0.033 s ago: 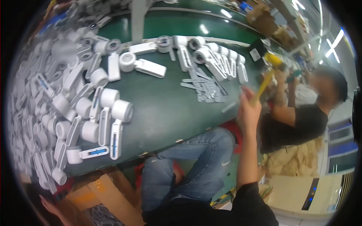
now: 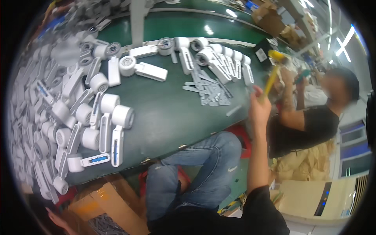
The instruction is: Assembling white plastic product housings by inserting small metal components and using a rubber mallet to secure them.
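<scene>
My right hand (image 2: 258,107) is raised beside the right edge of the green table (image 2: 172,113), shut on the handle of a yellow mallet (image 2: 274,66) whose head points up. At the lower left, my left hand (image 2: 56,220) reaches toward an open cardboard box (image 2: 105,203) with grey parts inside; its fingers are too dim to read. Many white handheld fans (image 2: 111,125) lie across the table. A small pile of flat grey strips (image 2: 207,90) lies close to the mallet hand.
A co-worker in a black shirt (image 2: 309,125) sits right behind the mallet, arms up. My knees in blue jeans (image 2: 207,164) are under the table edge. A red stool (image 2: 241,135), a white unit (image 2: 313,196) and distant cardboard boxes (image 2: 270,15) are around.
</scene>
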`<state>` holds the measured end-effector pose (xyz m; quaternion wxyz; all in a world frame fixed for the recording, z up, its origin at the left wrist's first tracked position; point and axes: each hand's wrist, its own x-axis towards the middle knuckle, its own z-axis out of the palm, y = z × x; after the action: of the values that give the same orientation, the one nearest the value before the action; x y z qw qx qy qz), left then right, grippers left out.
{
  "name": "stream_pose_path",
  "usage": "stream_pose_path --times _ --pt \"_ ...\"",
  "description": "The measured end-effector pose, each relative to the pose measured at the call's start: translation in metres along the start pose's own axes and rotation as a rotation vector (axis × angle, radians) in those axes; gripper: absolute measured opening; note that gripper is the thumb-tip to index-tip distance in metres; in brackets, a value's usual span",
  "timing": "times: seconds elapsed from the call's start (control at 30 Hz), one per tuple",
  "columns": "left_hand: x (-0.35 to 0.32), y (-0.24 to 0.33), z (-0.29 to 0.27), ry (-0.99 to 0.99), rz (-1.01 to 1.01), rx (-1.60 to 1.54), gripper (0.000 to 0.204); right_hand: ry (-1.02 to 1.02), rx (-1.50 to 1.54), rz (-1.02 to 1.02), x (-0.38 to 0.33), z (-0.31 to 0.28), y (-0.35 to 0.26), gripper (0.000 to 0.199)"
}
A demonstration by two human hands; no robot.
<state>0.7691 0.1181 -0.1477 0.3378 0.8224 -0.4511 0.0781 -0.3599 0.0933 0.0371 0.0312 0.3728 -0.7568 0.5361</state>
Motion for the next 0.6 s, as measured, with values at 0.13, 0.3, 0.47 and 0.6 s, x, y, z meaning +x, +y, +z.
stream_pose_path --times 0.13,0.3,0.47,0.6 --pt "-0.143 0.072 0.065 -0.271 -0.659 -0.949 0.052 0.042 -0.408 0.049 0.065 -0.028 0.063 0.035" --pt "-0.294 0.11 0.073 -0.368 -0.689 -0.769 0.039 -0.175 -0.227 0.4 0.089 0.017 0.077 0.038" --pt "-0.364 0.275 0.046 -0.775 -0.647 -0.764 0.044 0.23 -0.521 -0.047 0.094 -0.025 0.099 0.03" --pt "-0.375 0.336 0.012 -0.887 -0.414 -0.699 0.034 0.126 -0.245 -0.027 0.042 -0.04 0.008 0.036"
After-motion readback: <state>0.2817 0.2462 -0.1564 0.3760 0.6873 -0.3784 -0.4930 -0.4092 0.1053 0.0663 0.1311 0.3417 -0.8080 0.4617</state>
